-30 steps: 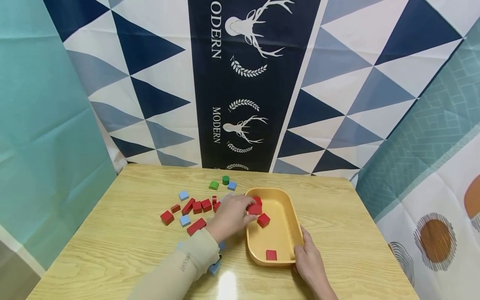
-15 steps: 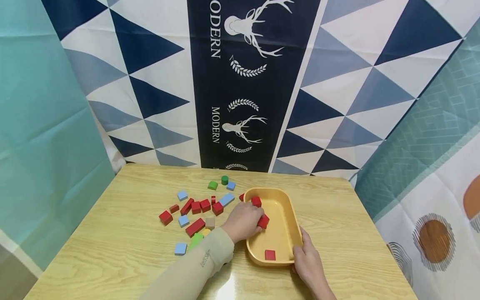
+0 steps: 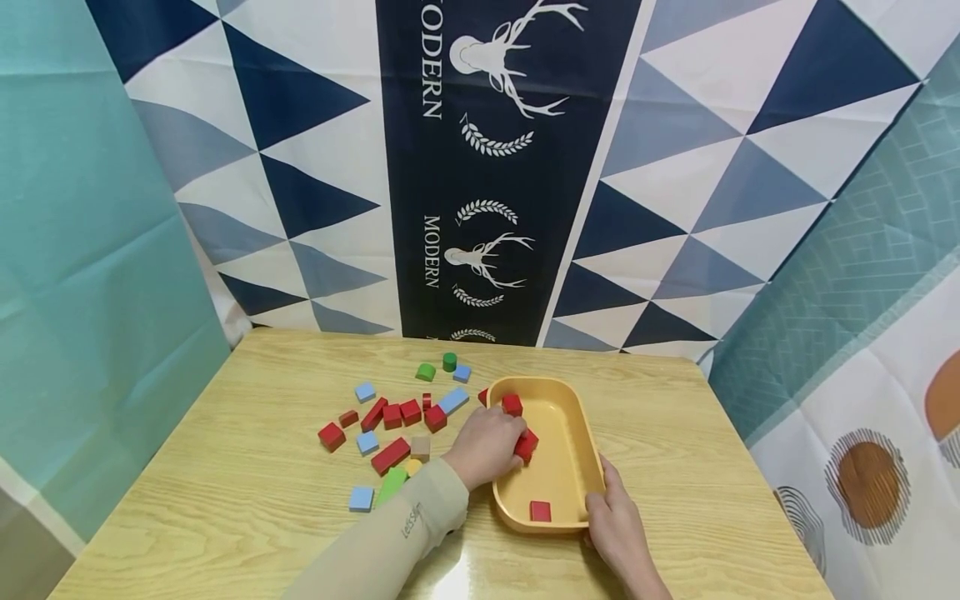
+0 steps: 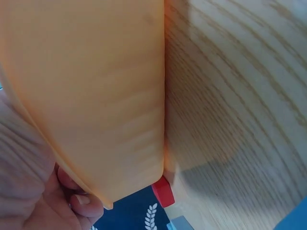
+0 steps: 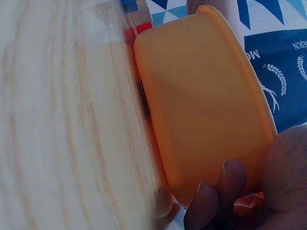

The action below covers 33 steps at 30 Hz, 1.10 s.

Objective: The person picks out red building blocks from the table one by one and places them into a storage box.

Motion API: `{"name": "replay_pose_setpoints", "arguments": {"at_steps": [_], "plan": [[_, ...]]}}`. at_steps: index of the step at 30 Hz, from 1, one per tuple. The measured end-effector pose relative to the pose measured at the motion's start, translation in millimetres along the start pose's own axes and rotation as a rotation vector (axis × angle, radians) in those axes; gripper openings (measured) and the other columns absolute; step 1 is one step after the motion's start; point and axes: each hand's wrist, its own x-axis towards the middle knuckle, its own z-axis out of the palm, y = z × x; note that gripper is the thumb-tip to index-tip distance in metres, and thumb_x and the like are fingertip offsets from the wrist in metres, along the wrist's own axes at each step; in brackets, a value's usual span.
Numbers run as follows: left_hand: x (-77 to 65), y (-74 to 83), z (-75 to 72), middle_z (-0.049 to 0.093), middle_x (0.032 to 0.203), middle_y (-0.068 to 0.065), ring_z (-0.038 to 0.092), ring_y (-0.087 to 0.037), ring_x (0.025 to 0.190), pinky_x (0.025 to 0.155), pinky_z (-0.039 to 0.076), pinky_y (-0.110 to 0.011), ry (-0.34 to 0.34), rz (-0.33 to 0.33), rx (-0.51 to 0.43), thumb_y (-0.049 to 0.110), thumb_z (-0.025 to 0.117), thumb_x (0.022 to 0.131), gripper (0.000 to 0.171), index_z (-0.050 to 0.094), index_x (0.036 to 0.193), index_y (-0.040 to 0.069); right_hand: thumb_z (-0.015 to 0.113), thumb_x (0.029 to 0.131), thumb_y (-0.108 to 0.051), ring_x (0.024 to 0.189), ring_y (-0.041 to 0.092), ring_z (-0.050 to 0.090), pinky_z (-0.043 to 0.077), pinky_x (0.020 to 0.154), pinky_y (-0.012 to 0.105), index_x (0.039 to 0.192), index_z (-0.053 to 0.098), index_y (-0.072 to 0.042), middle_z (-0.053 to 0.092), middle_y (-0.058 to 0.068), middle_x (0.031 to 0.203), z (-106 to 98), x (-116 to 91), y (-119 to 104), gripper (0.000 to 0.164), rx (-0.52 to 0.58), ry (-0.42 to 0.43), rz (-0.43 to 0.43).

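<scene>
A yellow plastic tray [image 3: 572,450] stands on the wooden table. My left hand [image 3: 486,446] reaches over its left rim, finger and thumb pinching a red block [image 3: 526,446] low inside. The left wrist view shows the fingers [image 4: 85,200] curled over the rim, the block hidden behind the wall. Inside the tray, another red block [image 3: 512,406] lies in the far left corner and a red block [image 3: 540,511] sits near the front. My right hand [image 3: 621,521] grips the tray's front right corner, thumb on the rim. Its fingers [image 5: 230,184] press the outer wall in the right wrist view.
Left of the tray lie scattered blocks, among them a long red block [image 3: 391,457], a blue block [image 3: 361,499] and a light green block [image 3: 392,483]. A dark green cylinder [image 3: 449,362] stands farther back. A patterned cloth [image 3: 480,167] hangs behind the table.
The left hand has lowered the red block from above the tray's left side down into it, moving right and towards the front. It stays there over the last half second. The right hand keeps its grip.
</scene>
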Motion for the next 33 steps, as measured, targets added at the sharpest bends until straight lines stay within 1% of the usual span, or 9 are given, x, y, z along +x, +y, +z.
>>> {"name": "replay_pose_setpoints", "arguments": {"at_steps": [7,10,14,18,21,27,28,30,33], "plan": [[-1.1,-1.0,1.4,0.074,0.092,0.01,0.057,-0.014,0.09,0.085,0.049,-0.033,0.009,0.002,-0.027,0.042,0.089,0.087,0.028,0.075,0.103,0.023,0.038,0.105,-0.008,0.113,0.037,0.068,0.052,0.056,0.032,0.17,0.023,-0.008,0.046,0.036,0.159,0.5,0.0,0.0,0.067,-0.004,0.003,-0.009],[-1.4,-1.7,1.9,0.071,0.087,0.011,0.055,-0.014,0.088,0.083,0.047,-0.033,0.015,0.007,-0.038,0.042,0.089,0.088,0.025,0.075,0.099,0.024,0.038,0.105,-0.008,0.105,0.033,0.07,0.052,0.055,0.032,0.17,0.022,-0.008,0.047,0.036,0.158,0.3,0.0,-0.3,0.067,0.002,-0.001,-0.004],[-2.3,-3.1,1.7,0.065,0.074,0.015,0.052,-0.013,0.086,0.082,0.045,-0.033,0.011,0.022,-0.058,0.044,0.089,0.087,0.022,0.073,0.085,0.028,0.038,0.105,-0.008,0.086,0.025,0.07,0.052,0.054,0.032,0.17,0.021,-0.009,0.048,0.036,0.158,0.0,0.1,-0.5,0.068,0.017,-0.008,0.007],[-3.0,-4.6,0.5,0.061,0.067,0.02,0.048,-0.012,0.084,0.081,0.042,-0.032,-0.002,0.033,-0.084,0.049,0.089,0.085,0.024,0.074,0.076,0.032,0.037,0.104,-0.008,0.09,0.025,0.07,0.053,0.054,0.032,0.17,0.021,-0.009,0.048,0.036,0.158,0.5,0.0,-0.7,0.068,0.017,-0.008,0.005],[-3.3,-5.7,0.1,0.062,0.067,0.02,0.047,-0.012,0.084,0.08,0.042,-0.031,-0.011,0.038,-0.091,0.051,0.088,0.084,0.024,0.076,0.075,0.032,0.038,0.104,-0.008,0.094,0.027,0.07,0.053,0.054,0.032,0.17,0.021,-0.009,0.047,0.036,0.158,0.9,-0.1,-0.9,0.068,0.013,-0.006,0.002],[-3.0,-7.4,1.2,0.065,0.07,0.02,0.048,-0.01,0.082,0.079,0.043,-0.03,-0.001,0.067,-0.104,0.053,0.087,0.084,0.026,0.076,0.075,0.031,0.037,0.105,-0.008,0.075,0.02,0.066,0.052,0.053,0.032,0.17,0.022,-0.01,0.049,0.037,0.156,2.0,-0.3,-0.8,0.067,0.013,0.001,0.009],[-2.9,-7.6,1.8,0.065,0.071,0.02,0.049,-0.01,0.082,0.079,0.043,-0.029,0.003,0.074,-0.109,0.052,0.086,0.085,0.026,0.076,0.076,0.03,0.038,0.105,-0.008,0.076,0.02,0.066,0.052,0.053,0.032,0.17,0.023,-0.01,0.049,0.036,0.156,2.1,-0.4,-0.8,0.067,0.009,0.004,0.01],[-3.5,-8.0,1.9,0.067,0.075,0.018,0.05,-0.01,0.082,0.079,0.044,-0.028,0.016,0.086,-0.114,0.051,0.084,0.088,0.024,0.077,0.079,0.03,0.038,0.105,-0.009,0.078,0.02,0.066,0.053,0.053,0.032,0.169,0.024,-0.01,0.05,0.036,0.155,2.2,-0.6,-1.2,0.066,0.001,0.011,0.011],[-3.2,-11.0,0.9,0.069,0.086,0.013,0.056,-0.01,0.086,0.083,0.05,-0.026,0.059,0.077,-0.105,0.046,0.076,0.098,0.021,0.078,0.091,0.026,0.038,0.104,-0.009,0.085,0.024,0.069,0.053,0.053,0.032,0.169,0.024,-0.008,0.05,0.036,0.156,1.7,-0.2,-1.6,0.066,-0.008,0.014,0.01]]}}
